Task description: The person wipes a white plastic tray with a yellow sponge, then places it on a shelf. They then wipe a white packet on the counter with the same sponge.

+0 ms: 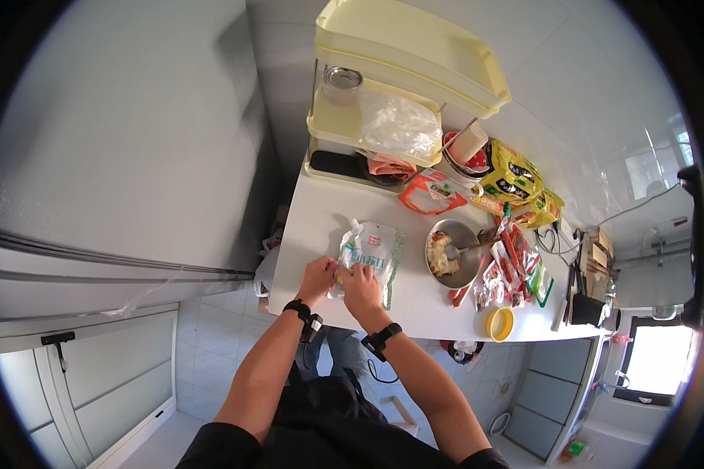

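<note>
A silver-white spouted pouch (371, 249) with green-patterned edging lies on the white table (410, 316) in front of me. My left hand (318, 278) is at the pouch's left edge, its fingers curled; whether it pinches the edge is not clear. My right hand (361, 286) rests on the pouch's lower part with bent fingers, and its grip is partly hidden. To the right stands a steel bowl (468, 272) with a pale, lumpy mixture (442, 258) and a spoon (454, 251) in it. A yellow round container (500, 324) sits near the table's front edge.
A pale yellow tiered rack (375, 132) stands at the back, holding a clear jar (342, 85) and plastic bags (400, 124). An orange-and-white bag (433, 193), yellow packages (511, 176) and several small food packets (507, 269) crowd the right side. A large pale panel rises at left.
</note>
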Demonstrator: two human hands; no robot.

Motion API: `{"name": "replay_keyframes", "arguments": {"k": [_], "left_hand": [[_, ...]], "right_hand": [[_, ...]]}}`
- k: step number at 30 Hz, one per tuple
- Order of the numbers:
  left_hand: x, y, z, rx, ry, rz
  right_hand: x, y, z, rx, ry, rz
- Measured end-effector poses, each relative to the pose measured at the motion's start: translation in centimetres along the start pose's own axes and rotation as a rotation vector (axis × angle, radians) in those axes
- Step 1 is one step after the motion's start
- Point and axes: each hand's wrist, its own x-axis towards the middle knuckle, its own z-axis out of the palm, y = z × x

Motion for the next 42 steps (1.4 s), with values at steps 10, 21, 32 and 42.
{"name": "replay_keyframes", "arguments": {"k": [10, 21, 32, 42], "left_hand": [[0.2, 0.1, 0.1, -0.046, -0.008, -0.060], [-0.8, 2.4, -0.8, 0.011, -0.045, -0.054], [-0.2, 0.8, -0.4, -0.111, -0.040, -0.106], [0.2, -0.4, -0.2, 0.060, 0.020, 0.060]], "right_hand": [[1.8, 1.0, 0.4, 0.174, -0.005, 0.126], [4.2, 2.3, 0.9, 0.188, 0.004, 0.158], [1.3, 1.3, 0.5, 0.229, 0.081, 0.027], [-1.2, 0.3, 0.9, 0.148, 0.147, -0.052]]}}
